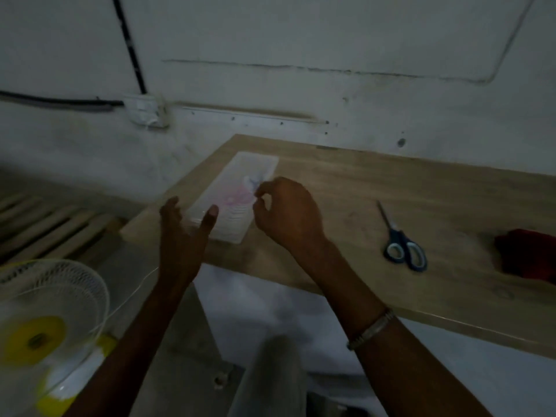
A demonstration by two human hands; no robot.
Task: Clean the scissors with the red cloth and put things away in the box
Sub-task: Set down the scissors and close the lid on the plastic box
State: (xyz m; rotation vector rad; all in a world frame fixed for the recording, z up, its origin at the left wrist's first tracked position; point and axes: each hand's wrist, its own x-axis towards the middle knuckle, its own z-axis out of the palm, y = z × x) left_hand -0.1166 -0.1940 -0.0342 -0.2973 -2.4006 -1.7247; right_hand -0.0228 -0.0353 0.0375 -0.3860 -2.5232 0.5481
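A flat translucent plastic box (240,176) with a pink and blue print on its lid lies at the left end of the wooden table (346,188). My left hand (183,233) hovers at the box's near left corner, fingers spread, thumb touching its edge. My right hand (285,212) is over the box's right side, fingers curled at the rim; whether it grips the lid is unclear. Blue-handled scissors (401,239) lie closed on the table to the right. The red cloth (529,254) is bunched at the far right edge.
A white and yellow fan (45,320) stands at the lower left, below the table. A wall socket (147,111) with black cables is on the wall behind. Wooden slats (45,224) lie to the left. The scene is dim.
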